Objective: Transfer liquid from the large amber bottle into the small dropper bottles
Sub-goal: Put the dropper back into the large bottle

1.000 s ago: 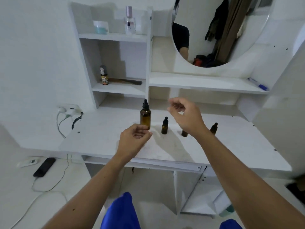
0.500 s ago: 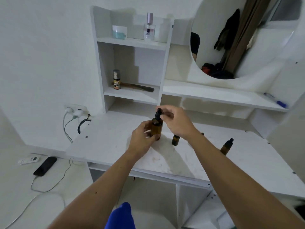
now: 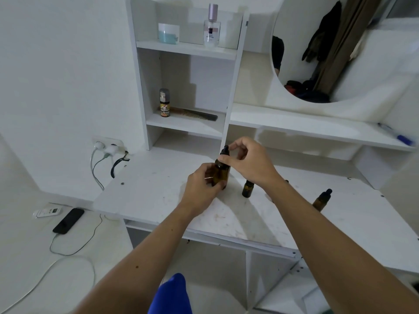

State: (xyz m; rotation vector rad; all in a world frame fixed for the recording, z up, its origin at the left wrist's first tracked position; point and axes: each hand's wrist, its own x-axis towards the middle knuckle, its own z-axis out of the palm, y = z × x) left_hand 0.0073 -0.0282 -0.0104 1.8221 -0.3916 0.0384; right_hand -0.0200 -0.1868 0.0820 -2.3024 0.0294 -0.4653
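1. Head view: the large amber bottle (image 3: 221,175) stands upright on the white desk (image 3: 149,191), near the middle of it and toward the back, just in front of the shelf unit (image 3: 229,91). Its long axis runs straight up, with the black dropper cap (image 3: 225,152) at the top.
2. Left hand (image 3: 203,189) wraps the bottle's body from the near-left side, fingers curled round the glass and holding it steady on the desk.
3. Right hand (image 3: 247,162) comes in from the right and sits higher, thumb and fingertips closed on the cap and the bottle's neck. The cap lies directly between those fingertips, so the right hand is the nearer one to it. Judging by this grip, the next move is to twist the cap about the upright axis and lift it straight up, while the left hand keeps the body from turning.
4. One small dropper bottle (image 3: 247,189) stands just to the right of the big one, partly under the right wrist. Another small bottle (image 3: 322,200) stands well apart, farther right, and looks tilted. Both have their caps on.
5. Farther out, a comb (image 3: 195,114) and a small can (image 3: 164,103) lie on the lower shelf, and a phone (image 3: 68,220) lies on the floor to the left with a cable plugged into it.
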